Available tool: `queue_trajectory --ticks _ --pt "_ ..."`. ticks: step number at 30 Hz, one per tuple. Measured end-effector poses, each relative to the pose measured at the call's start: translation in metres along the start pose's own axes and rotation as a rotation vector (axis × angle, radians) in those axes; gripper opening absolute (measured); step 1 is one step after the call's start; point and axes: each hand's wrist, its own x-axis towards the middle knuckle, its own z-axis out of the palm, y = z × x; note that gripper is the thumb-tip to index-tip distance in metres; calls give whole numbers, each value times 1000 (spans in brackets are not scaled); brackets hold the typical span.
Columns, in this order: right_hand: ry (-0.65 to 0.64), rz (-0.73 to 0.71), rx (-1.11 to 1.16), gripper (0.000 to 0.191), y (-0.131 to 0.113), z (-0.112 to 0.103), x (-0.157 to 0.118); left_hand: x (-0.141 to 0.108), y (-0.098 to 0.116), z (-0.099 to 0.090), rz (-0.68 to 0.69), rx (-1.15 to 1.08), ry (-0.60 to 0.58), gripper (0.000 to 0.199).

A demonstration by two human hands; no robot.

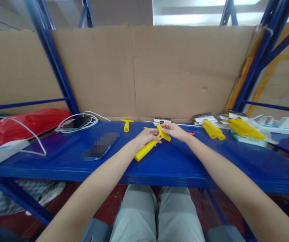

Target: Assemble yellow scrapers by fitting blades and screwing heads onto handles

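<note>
Yellow tool [146,151] — held by left hand [146,137] and right hand [172,130] — long axis diagonal: handle end toward near left, crosswise head toward far right.

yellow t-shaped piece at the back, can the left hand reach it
Likely yes: only bare tabletop seems to lie between the left hand and the piece, though that hand may first have to release the yellow tube.

Workshop-like workstation, blue metal rack frame [49,60], blue worktop [179,158], cardboard panel [184,67] (creased near the middle), grouped yellow tubes [212,130]
</note>
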Motion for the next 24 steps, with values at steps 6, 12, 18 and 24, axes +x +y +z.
queue_trajectory --ticks 6,12,18,24 --pt "-1 -10 -28 15 2 -1 2 1 -2 -1 32 7 -5 43" --pt "-1 0 -39 14 3 1 3 1 0 -3 11 -9 -27 44" --pt "26 29 -77 12 0 3 3 2 1 -3 -12 -60 -44 46" --pt "42 37 -130 15 -1 2 3 1 1 -2 -11 -77 -21 47"
